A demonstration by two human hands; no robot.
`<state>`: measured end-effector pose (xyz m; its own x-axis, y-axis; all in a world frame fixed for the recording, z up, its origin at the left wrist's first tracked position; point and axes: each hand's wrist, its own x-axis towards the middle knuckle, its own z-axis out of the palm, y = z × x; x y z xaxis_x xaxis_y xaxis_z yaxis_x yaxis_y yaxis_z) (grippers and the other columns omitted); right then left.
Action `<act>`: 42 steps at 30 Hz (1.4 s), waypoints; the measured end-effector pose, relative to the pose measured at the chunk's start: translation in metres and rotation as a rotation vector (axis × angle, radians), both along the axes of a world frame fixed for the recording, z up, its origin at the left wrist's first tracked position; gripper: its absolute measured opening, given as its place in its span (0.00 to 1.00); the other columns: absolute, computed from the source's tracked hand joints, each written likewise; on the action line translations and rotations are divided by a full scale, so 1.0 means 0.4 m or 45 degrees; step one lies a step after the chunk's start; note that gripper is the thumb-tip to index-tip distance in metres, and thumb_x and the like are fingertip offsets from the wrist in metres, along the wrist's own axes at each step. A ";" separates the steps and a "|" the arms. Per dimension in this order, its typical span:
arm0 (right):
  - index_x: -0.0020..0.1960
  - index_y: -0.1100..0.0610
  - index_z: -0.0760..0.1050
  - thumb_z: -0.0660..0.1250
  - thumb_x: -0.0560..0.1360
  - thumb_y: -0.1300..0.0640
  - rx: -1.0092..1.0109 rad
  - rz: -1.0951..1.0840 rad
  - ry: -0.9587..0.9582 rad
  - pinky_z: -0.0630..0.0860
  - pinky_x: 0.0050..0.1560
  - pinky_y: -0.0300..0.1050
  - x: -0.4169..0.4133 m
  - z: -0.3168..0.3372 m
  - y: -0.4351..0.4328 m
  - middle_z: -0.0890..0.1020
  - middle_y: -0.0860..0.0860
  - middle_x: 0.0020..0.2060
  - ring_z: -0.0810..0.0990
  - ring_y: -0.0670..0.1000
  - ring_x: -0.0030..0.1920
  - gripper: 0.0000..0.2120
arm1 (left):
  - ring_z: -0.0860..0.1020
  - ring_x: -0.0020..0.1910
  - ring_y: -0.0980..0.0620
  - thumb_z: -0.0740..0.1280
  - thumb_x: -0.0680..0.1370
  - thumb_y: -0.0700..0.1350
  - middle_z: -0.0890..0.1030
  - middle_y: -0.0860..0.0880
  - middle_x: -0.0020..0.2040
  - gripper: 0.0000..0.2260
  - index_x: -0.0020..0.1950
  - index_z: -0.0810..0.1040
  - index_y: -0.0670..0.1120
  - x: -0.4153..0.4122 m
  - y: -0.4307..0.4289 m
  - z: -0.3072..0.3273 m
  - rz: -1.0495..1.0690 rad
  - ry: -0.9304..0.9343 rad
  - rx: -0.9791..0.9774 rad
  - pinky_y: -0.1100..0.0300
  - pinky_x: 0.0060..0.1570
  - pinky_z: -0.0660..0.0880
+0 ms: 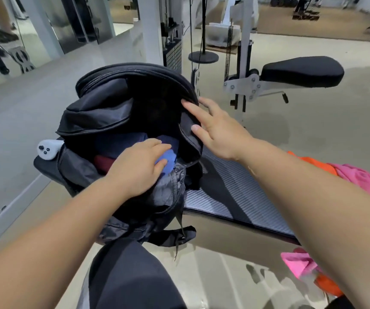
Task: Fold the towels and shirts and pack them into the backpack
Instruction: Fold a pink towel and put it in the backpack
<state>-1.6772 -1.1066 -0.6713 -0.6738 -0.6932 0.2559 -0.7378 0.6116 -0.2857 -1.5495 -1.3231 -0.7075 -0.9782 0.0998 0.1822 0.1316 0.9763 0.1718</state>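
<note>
Risk first. Could tip off the counter [235, 190], with the backpack [103, 117] set at its left end, near side sagging over the edge, strap dangling. Likely cause: a hard push down from the left hand [139, 166] against only a light steadying touch from the right hand [215, 130]. Could also spring back out: blue cloth [169, 160], pressed on top rather than tucked, by the look of it. Could catch cloth in the zip if closed over a full mouth. Could shake loose the white panda-faced thing [46, 149], perched at the left side of the bag.

Hands. Left: laid on the blue cloth, fingers near straight, pressing it into the mouth; no clear pinch. Right: open, fingers straight and spread, touching the right rim, holding the mouth wide.

Containers. Backpack black, main compartment unzipped wide, top flap thrown back. Inside: navy cloth [117, 142] at the back, blue cloth on top at right, maroon cloth [102, 162] at left by the wrist. Deeper down dark, not readable. Other pockets: cannot tell.

Not yet packed: pink cloth [362, 177] and orange cloth [313, 161] heaped at the counter's right end, well apart from the bag; more pink and orange low right, blurred.
</note>
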 end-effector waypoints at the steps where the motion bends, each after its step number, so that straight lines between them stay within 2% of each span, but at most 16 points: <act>1: 0.79 0.34 0.48 0.53 0.84 0.43 0.019 0.002 0.010 0.66 0.71 0.62 0.009 0.002 0.005 0.53 0.51 0.80 0.61 0.59 0.76 0.26 | 0.79 0.57 0.42 0.58 0.80 0.53 0.79 0.48 0.61 0.17 0.65 0.78 0.50 0.031 0.027 0.010 -0.020 0.152 0.050 0.45 0.54 0.76; 2: 0.79 0.35 0.47 0.53 0.84 0.43 0.043 0.014 0.026 0.66 0.71 0.62 0.019 0.003 0.011 0.53 0.52 0.80 0.62 0.60 0.75 0.27 | 0.79 0.50 0.42 0.58 0.80 0.53 0.80 0.48 0.53 0.16 0.58 0.80 0.48 0.059 0.056 0.018 -0.054 0.275 0.074 0.46 0.48 0.77; 4: 0.80 0.35 0.45 0.53 0.83 0.42 0.131 0.057 0.108 0.68 0.69 0.61 0.040 0.005 0.030 0.53 0.53 0.80 0.64 0.61 0.73 0.28 | 0.79 0.44 0.44 0.60 0.80 0.52 0.79 0.49 0.46 0.14 0.52 0.81 0.46 0.098 0.129 0.037 -0.141 0.376 0.098 0.47 0.42 0.76; 7: 0.80 0.37 0.46 0.55 0.83 0.42 0.262 0.092 0.226 0.71 0.65 0.61 0.063 -0.002 0.097 0.54 0.55 0.80 0.66 0.61 0.72 0.29 | 0.78 0.45 0.46 0.62 0.80 0.50 0.79 0.50 0.46 0.11 0.50 0.82 0.46 0.107 0.249 0.052 -0.262 0.376 0.141 0.48 0.42 0.76; 10: 0.80 0.37 0.48 0.55 0.82 0.41 0.269 0.009 0.166 0.70 0.66 0.61 0.077 -0.038 0.224 0.53 0.54 0.81 0.64 0.60 0.74 0.30 | 0.78 0.46 0.46 0.61 0.79 0.52 0.79 0.49 0.47 0.13 0.51 0.80 0.46 0.076 0.367 0.031 -0.354 0.264 0.175 0.49 0.45 0.75; 13: 0.80 0.38 0.49 0.58 0.81 0.40 0.221 -0.204 0.044 0.67 0.70 0.60 0.093 -0.105 0.396 0.51 0.53 0.81 0.59 0.59 0.76 0.31 | 0.78 0.51 0.45 0.58 0.80 0.56 0.77 0.50 0.53 0.17 0.60 0.78 0.49 0.024 0.494 -0.016 -0.346 0.050 0.172 0.48 0.49 0.76; 15: 0.80 0.39 0.52 0.60 0.80 0.40 0.195 -0.451 -0.031 0.67 0.69 0.60 0.108 -0.156 0.509 0.52 0.54 0.81 0.60 0.60 0.76 0.32 | 0.77 0.56 0.45 0.60 0.81 0.56 0.76 0.50 0.58 0.17 0.67 0.74 0.52 -0.012 0.588 -0.049 -0.327 -0.100 0.169 0.49 0.54 0.75; 18: 0.80 0.42 0.55 0.62 0.79 0.39 0.214 -0.821 -0.173 0.66 0.70 0.61 0.135 -0.236 0.662 0.54 0.56 0.79 0.60 0.62 0.75 0.32 | 0.75 0.63 0.45 0.64 0.81 0.56 0.75 0.49 0.63 0.19 0.70 0.72 0.52 -0.055 0.736 -0.092 -0.370 -0.267 0.163 0.51 0.60 0.73; 21: 0.78 0.44 0.59 0.62 0.78 0.39 0.238 -1.030 -0.266 0.61 0.73 0.61 0.174 -0.303 0.785 0.57 0.58 0.79 0.59 0.62 0.76 0.31 | 0.75 0.63 0.44 0.65 0.79 0.57 0.76 0.47 0.62 0.20 0.69 0.73 0.51 -0.087 0.861 -0.131 -0.380 -0.377 0.194 0.51 0.60 0.73; 24: 0.76 0.45 0.64 0.59 0.78 0.38 0.172 -1.166 -0.337 0.62 0.73 0.59 0.194 -0.329 0.865 0.64 0.56 0.75 0.62 0.62 0.74 0.29 | 0.77 0.54 0.45 0.66 0.76 0.60 0.77 0.48 0.52 0.16 0.56 0.77 0.50 -0.103 0.951 -0.169 -0.344 -0.392 0.222 0.50 0.53 0.75; 27: 0.74 0.46 0.69 0.60 0.80 0.41 0.069 -1.194 -0.334 0.64 0.70 0.55 0.192 -0.327 0.909 0.69 0.53 0.72 0.65 0.60 0.70 0.24 | 0.77 0.48 0.44 0.67 0.74 0.62 0.76 0.48 0.47 0.16 0.46 0.75 0.50 -0.108 1.008 -0.210 -0.266 -0.392 0.240 0.50 0.48 0.76; 29: 0.73 0.45 0.70 0.60 0.79 0.42 0.081 -1.179 -0.380 0.64 0.70 0.54 0.193 -0.329 0.931 0.70 0.52 0.72 0.66 0.60 0.70 0.23 | 0.77 0.47 0.44 0.67 0.75 0.63 0.76 0.48 0.47 0.17 0.46 0.76 0.50 -0.106 1.032 -0.234 -0.190 -0.390 0.273 0.50 0.46 0.76; 32: 0.75 0.43 0.67 0.62 0.77 0.39 0.175 -1.122 -0.478 0.62 0.72 0.55 0.199 -0.335 0.948 0.68 0.50 0.73 0.64 0.60 0.72 0.27 | 0.77 0.48 0.43 0.65 0.77 0.62 0.78 0.47 0.48 0.16 0.46 0.77 0.49 -0.109 1.048 -0.261 -0.044 -0.381 0.359 0.52 0.45 0.74; 37: 0.77 0.42 0.61 0.61 0.76 0.36 0.242 -1.066 -0.529 0.59 0.73 0.58 0.201 -0.336 0.945 0.63 0.50 0.76 0.61 0.60 0.74 0.31 | 0.79 0.44 0.43 0.67 0.78 0.59 0.81 0.47 0.39 0.18 0.40 0.80 0.44 -0.132 1.072 -0.261 0.125 -0.433 0.669 0.49 0.46 0.77; 42: 0.78 0.42 0.61 0.60 0.78 0.38 0.221 -1.067 -0.568 0.57 0.75 0.59 0.204 -0.331 0.944 0.63 0.50 0.77 0.59 0.59 0.75 0.30 | 0.79 0.43 0.44 0.69 0.78 0.51 0.83 0.46 0.42 0.12 0.45 0.81 0.43 -0.161 1.101 -0.247 0.132 -0.491 0.818 0.50 0.46 0.77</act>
